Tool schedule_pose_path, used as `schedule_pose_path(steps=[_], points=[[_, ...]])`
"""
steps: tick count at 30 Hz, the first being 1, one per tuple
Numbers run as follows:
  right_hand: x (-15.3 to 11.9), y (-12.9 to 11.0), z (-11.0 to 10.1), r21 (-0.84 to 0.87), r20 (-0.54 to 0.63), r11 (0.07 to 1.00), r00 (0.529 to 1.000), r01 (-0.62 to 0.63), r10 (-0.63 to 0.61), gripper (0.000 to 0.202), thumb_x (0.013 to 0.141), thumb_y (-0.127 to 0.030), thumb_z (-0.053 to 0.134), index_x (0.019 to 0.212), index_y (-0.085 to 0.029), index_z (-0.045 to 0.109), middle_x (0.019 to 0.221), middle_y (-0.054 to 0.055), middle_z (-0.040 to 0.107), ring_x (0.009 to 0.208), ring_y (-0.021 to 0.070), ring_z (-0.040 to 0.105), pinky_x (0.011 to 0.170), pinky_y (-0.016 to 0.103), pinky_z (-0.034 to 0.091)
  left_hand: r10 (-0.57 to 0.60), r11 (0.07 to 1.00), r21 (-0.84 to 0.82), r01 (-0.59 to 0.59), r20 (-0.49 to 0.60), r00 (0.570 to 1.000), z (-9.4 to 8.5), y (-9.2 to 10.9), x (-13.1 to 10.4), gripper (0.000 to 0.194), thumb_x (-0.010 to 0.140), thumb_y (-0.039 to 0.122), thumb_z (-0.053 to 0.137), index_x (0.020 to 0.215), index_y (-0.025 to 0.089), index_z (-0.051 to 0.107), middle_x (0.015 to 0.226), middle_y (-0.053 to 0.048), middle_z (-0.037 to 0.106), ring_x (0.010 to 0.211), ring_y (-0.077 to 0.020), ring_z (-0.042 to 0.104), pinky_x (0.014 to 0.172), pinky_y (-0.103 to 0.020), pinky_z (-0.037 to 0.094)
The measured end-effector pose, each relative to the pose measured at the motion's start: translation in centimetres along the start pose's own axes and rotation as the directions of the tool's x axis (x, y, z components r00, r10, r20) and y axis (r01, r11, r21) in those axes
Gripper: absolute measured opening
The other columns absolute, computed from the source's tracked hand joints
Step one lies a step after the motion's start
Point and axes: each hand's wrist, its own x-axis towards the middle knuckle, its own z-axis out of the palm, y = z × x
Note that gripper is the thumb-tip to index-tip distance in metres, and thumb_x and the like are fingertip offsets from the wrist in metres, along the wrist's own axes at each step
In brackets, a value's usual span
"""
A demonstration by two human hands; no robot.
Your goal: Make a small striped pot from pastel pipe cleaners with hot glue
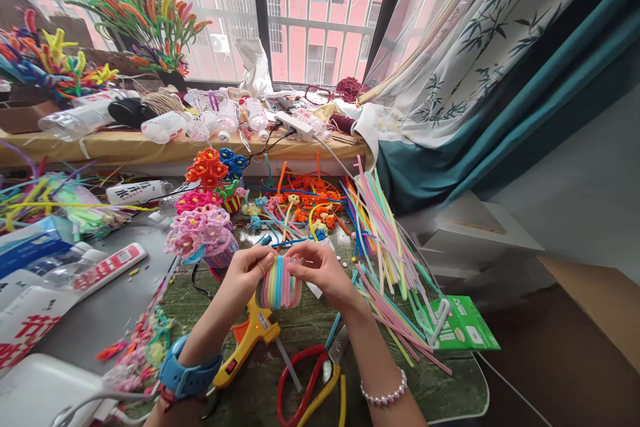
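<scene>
Between my two hands is a pastel striped cup made of pipe cleaners (281, 287), with pink, yellow and blue bands. My left hand (253, 268) pinches its upper left edge between thumb and fingers. At the upper right edge, my right hand (320, 270) has its thumb and fingertips closed on the same piece. Just below it lies a yellow glue gun (250, 343) with a clear glue stick poking out. Scissors with red and yellow handles (303, 380) rest on the green tabletop (380, 373) beneath my right forearm.
Pink pipe-cleaner flowers (200, 230) stand left of my hands. Loose pastel pipe cleaners (383, 233) spread on the right, partly over a green package (467, 323). Orange pieces (320, 190) lie behind. Plastic bottles (165, 127) and a power strip (296, 125) line the windowsill.
</scene>
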Motion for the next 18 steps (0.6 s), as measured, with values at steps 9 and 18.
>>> schedule_pose_path(steps=[9,18], points=[[0.3,0.4,0.0,-0.011,-0.169,1.0,0.986,0.006,-0.007,0.028,0.063,-0.039,0.085,0.076,-0.018,0.07,0.069,-0.002,0.063,0.062,0.0116,0.054,0.061,0.025,0.045,0.131,0.979,0.164,-0.122,-0.047,0.99,0.7,-0.5,-0.6,0.028,0.088,0.041,0.054,0.101,0.02,0.068,0.098,-0.007,0.069,0.087,-0.0214,0.059,0.075,-0.032,0.046],[0.4,0.7,-0.4,-0.082,-0.189,0.995,0.98,0.048,-0.063,0.026,0.065,-0.04,0.082,0.074,-0.019,0.07,0.061,-0.003,0.058,0.057,0.011,0.047,0.056,0.025,0.039,0.194,0.947,0.247,-0.203,0.059,0.979,0.6,-1.1,-1.5,0.047,0.078,0.031,0.071,0.124,0.027,0.06,0.122,-0.007,0.065,0.113,-0.0269,0.055,0.095,-0.043,0.043]])
